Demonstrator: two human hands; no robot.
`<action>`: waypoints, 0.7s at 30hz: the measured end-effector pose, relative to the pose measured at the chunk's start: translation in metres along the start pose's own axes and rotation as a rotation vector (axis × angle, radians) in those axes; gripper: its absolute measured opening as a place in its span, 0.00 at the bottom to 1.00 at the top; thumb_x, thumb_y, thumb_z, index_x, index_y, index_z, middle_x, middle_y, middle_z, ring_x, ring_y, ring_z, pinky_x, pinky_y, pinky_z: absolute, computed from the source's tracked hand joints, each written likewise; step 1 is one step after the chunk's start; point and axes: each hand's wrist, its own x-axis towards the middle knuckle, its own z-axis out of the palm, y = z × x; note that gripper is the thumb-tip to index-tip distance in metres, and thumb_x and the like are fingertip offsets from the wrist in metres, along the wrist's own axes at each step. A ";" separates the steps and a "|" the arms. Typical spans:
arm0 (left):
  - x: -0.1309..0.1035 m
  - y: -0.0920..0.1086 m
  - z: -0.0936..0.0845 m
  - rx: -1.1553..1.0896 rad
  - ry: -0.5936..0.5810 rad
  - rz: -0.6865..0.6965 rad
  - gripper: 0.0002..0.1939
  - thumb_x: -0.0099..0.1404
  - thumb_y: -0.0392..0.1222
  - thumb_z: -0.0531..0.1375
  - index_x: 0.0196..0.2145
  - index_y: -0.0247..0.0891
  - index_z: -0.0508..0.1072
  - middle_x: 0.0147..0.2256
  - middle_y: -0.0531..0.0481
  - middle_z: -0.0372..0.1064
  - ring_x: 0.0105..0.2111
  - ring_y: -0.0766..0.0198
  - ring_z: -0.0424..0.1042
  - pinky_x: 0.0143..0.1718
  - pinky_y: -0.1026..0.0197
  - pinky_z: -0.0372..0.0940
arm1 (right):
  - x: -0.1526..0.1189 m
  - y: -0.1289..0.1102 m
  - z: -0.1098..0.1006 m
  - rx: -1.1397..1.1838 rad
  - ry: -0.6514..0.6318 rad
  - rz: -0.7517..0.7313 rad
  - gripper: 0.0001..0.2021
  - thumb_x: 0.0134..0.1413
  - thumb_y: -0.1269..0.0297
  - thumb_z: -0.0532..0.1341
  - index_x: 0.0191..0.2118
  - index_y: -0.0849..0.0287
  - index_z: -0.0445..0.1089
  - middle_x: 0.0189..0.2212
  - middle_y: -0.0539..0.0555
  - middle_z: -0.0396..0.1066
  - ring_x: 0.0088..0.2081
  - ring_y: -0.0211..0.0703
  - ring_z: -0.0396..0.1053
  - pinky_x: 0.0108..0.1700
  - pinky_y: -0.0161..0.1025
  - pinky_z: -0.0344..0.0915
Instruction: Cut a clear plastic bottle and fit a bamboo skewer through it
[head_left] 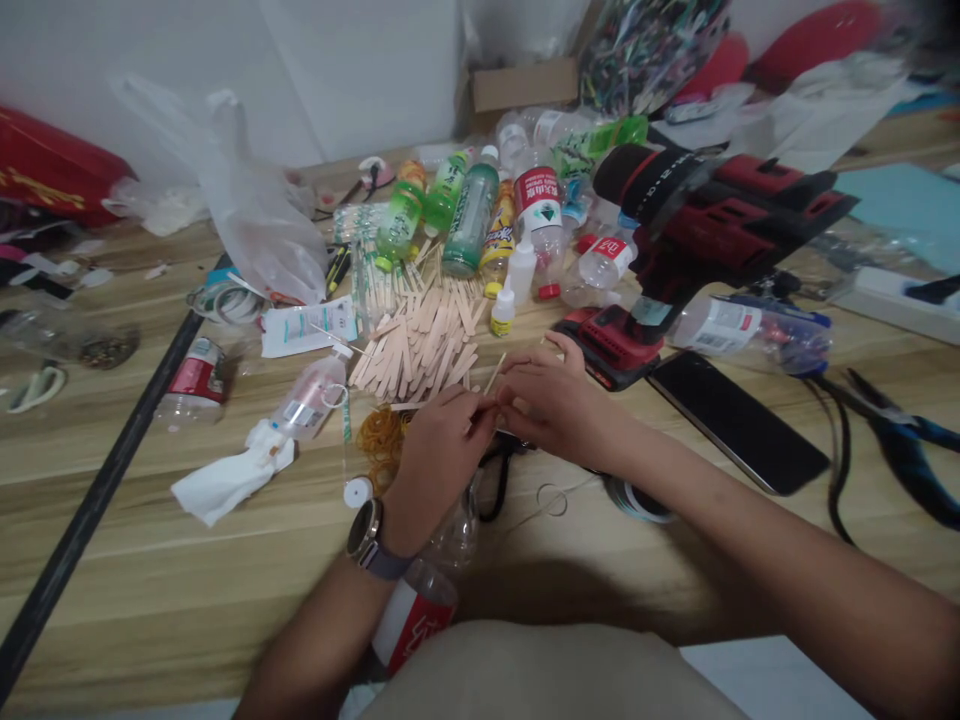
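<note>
A slim pale stick [495,372] juts up at the fingers of the two hands, just in front of the pile of flat wooden sticks [427,340] on the bench [262,600]. The left hand [450,430] and right hand [547,400] meet there, fingers bent inward and nearly closed; their tips are partly hidden, so which hand grips the stick, and how firmly, cannot be told. The step in hand looks like close fingertip handling of small pieces; the next move would call for a light pinch and steady wrists. Rubber bands [382,435] lie beside the left hand, and a small yellow-labelled bottle [503,312] stands beyond the hands. Farther right are a red and black drill [675,220] and a phone [739,420]; drink bottles [471,215] crowd behind the pile.
</note>
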 end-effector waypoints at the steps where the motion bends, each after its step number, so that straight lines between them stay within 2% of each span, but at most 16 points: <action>1: 0.000 0.000 0.000 -0.024 -0.002 -0.018 0.08 0.64 0.31 0.61 0.34 0.38 0.80 0.33 0.49 0.78 0.36 0.60 0.75 0.40 0.60 0.67 | 0.000 0.000 -0.001 0.001 -0.010 -0.009 0.05 0.59 0.71 0.60 0.32 0.57 0.70 0.37 0.54 0.75 0.53 0.53 0.69 0.66 0.65 0.39; 5: 0.003 -0.002 -0.001 -0.239 -0.097 -0.212 0.05 0.60 0.34 0.61 0.31 0.38 0.78 0.28 0.53 0.75 0.29 0.64 0.71 0.32 0.63 0.63 | 0.000 0.003 0.001 -0.001 -0.035 -0.070 0.08 0.65 0.69 0.57 0.35 0.57 0.71 0.40 0.56 0.74 0.52 0.51 0.68 0.67 0.60 0.45; 10: 0.005 -0.009 0.006 -0.683 -0.215 -0.457 0.06 0.57 0.44 0.62 0.28 0.38 0.75 0.21 0.59 0.64 0.21 0.69 0.58 0.24 0.65 0.53 | -0.003 0.006 0.006 -0.015 0.089 -0.132 0.11 0.69 0.69 0.53 0.38 0.58 0.71 0.43 0.58 0.74 0.48 0.48 0.70 0.67 0.59 0.50; 14: 0.005 -0.009 0.009 -0.874 -0.235 -0.498 0.09 0.53 0.46 0.65 0.27 0.38 0.74 0.19 0.60 0.60 0.20 0.71 0.53 0.23 0.64 0.49 | -0.009 0.005 0.003 0.083 0.129 -0.164 0.07 0.68 0.69 0.55 0.42 0.57 0.71 0.44 0.58 0.74 0.51 0.48 0.72 0.66 0.60 0.54; 17: 0.005 -0.007 0.008 -0.894 -0.246 -0.509 0.09 0.53 0.46 0.65 0.27 0.38 0.72 0.18 0.61 0.57 0.19 0.72 0.52 0.23 0.65 0.48 | -0.015 0.006 0.003 0.128 0.178 -0.182 0.05 0.64 0.70 0.59 0.43 0.58 0.72 0.49 0.61 0.72 0.55 0.51 0.71 0.66 0.62 0.56; 21: 0.006 -0.005 0.008 -0.910 -0.250 -0.534 0.09 0.53 0.45 0.65 0.28 0.38 0.72 0.18 0.62 0.57 0.18 0.73 0.50 0.21 0.66 0.45 | -0.018 0.004 0.009 0.102 0.253 -0.178 0.05 0.66 0.68 0.59 0.41 0.59 0.73 0.52 0.64 0.71 0.57 0.55 0.69 0.60 0.61 0.65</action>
